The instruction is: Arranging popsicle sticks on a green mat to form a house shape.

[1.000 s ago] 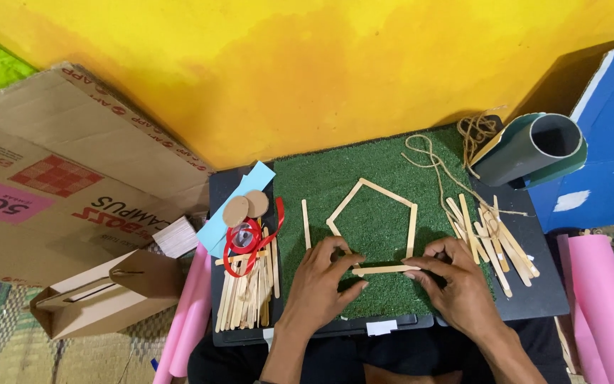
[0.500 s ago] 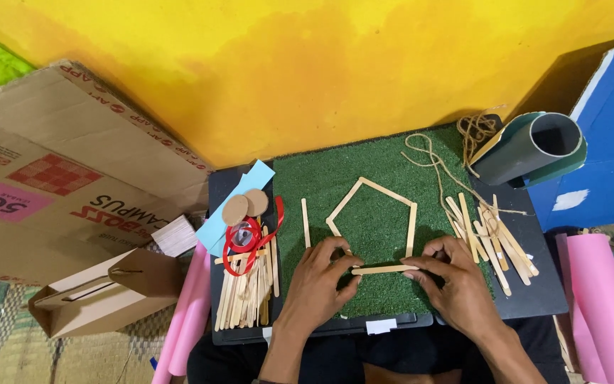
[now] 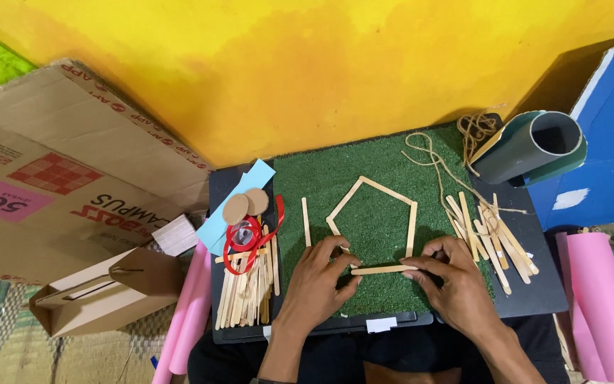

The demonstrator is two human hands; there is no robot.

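On a green turf mat [image 3: 385, 160] lies a house-shaped outline of wooden craft sticks [image 3: 381, 190]. Both hands pinch the bottom stick [image 3: 384, 269] of that outline, which lies flat and horizontal. My left hand [image 3: 319, 277] holds its left end with fingertips closed on it. My right hand [image 3: 450, 279] holds its right end, next to the lower tip of the right upright stick [image 3: 411, 229]. A single loose stick [image 3: 305, 221] lies upright on the mat left of the outline.
A pile of craft sticks [image 3: 249, 284] with red ribbon [image 3: 249, 238], two cardboard discs [image 3: 244, 205] and blue paper lies left. More sticks [image 3: 488, 233] and twine [image 3: 440, 167] lie right. A green paper roll [image 3: 534, 146], pink rolls [image 3: 602, 306], cardboard boxes [image 3: 58, 192] surround the black board.
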